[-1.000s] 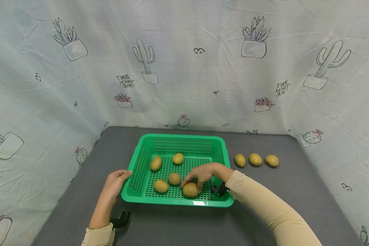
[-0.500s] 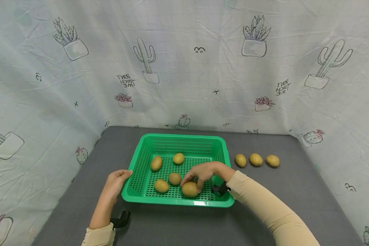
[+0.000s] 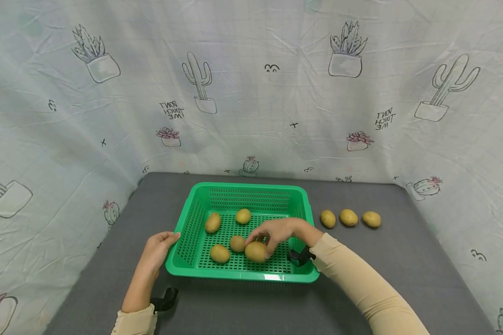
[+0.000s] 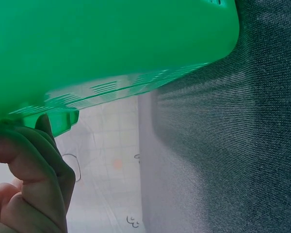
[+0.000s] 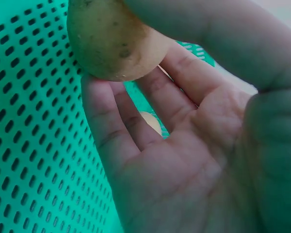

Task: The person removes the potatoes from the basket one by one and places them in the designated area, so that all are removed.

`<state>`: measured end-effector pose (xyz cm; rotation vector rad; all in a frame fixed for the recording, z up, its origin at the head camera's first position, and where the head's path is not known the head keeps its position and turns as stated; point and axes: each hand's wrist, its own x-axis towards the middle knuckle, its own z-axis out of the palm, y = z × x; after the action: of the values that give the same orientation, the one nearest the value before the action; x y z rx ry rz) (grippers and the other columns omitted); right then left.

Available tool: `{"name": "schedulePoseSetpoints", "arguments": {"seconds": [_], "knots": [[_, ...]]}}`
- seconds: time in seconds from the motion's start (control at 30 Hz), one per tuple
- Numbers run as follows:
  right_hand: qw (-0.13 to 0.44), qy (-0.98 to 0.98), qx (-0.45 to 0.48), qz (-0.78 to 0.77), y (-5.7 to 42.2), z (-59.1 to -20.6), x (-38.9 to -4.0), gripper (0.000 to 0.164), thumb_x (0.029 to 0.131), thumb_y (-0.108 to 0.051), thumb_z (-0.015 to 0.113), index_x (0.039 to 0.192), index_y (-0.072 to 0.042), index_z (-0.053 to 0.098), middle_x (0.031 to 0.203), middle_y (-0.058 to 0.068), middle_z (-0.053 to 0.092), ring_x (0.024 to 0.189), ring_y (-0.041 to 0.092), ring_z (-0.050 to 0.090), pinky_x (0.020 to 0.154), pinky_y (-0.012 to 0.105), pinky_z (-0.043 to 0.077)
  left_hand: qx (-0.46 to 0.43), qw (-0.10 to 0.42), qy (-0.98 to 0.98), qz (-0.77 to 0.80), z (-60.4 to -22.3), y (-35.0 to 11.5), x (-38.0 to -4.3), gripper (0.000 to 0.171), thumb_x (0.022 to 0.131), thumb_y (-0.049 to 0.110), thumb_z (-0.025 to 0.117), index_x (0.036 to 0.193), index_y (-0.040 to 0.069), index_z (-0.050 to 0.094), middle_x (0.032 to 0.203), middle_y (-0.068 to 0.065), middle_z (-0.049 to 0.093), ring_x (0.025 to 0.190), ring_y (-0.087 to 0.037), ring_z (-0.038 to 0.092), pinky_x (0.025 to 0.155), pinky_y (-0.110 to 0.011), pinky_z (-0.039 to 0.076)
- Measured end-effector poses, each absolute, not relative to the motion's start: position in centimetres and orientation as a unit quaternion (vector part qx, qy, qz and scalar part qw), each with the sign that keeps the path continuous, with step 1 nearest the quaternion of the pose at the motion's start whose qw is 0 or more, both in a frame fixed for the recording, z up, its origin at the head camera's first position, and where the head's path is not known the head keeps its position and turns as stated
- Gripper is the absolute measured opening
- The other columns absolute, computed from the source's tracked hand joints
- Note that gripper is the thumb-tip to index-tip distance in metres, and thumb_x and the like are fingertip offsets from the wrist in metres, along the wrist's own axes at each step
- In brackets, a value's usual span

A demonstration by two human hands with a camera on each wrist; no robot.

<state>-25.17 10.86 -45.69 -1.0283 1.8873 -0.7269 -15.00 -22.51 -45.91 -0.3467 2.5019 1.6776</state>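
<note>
A green slotted plastic basket [image 3: 243,275] stands on the grey table. My left hand [image 3: 158,251] grips its left rim; the left wrist view shows curled fingers [image 4: 43,179] beneath the rim. Inside the basket my right hand [image 3: 276,231] pinches a potato [image 3: 256,252] between thumb and fingers. In the right wrist view that potato [image 5: 114,41] sits at the fingertips, over the slotted floor. To its left lies a rounder brown potato [image 3: 237,244], with another potato [image 3: 220,253] at the front left. Farther back in the basket are an upright-lying potato [image 3: 212,223] and a small one [image 3: 243,216].
Right of the basket, three potatoes lie in a row on the grey table [image 3: 402,260]: a left one [image 3: 328,218], a middle one [image 3: 349,217] and a right one [image 3: 371,219]. A printed white curtain [image 3: 251,93] hangs behind and along the sides.
My right hand has shifted slightly up and left in the head view, carrying the pinched potato with it. The left hand and the basket stay where they were.
</note>
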Motion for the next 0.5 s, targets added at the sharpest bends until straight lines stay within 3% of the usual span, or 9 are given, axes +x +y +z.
{"name": "schedulePoseSetpoints", "arguments": {"seconds": [0.3,0.5], "knots": [[0.403,0.748,-0.417,-0.323,11.06,-45.57,-25.33,0.062,0.08,-0.007,0.073,0.137,-0.015,0.051,0.136,-0.003,0.05,0.117,0.012,0.05,0.093,0.026,0.047,-0.115,0.055,0.825,0.551,-45.94,-22.52,-14.95,0.039,0.101,0.026,0.046,0.117,-0.009,0.056,0.075,-0.001,0.06,0.061,-0.009,0.054,0.061,-0.029,0.047],[0.381,0.755,-0.408,-0.343,11.14,-45.47,-25.35,0.06,0.081,-0.007,0.071,0.138,-0.012,0.049,0.138,0.0,0.048,0.121,0.015,0.048,0.097,0.034,0.045,-0.117,0.056,0.822,0.554,-45.94,-22.49,-15.0,0.039,0.101,0.026,0.047,0.117,-0.008,0.056,0.071,0.0,0.058,0.058,-0.009,0.052,0.06,-0.029,0.047]]}}
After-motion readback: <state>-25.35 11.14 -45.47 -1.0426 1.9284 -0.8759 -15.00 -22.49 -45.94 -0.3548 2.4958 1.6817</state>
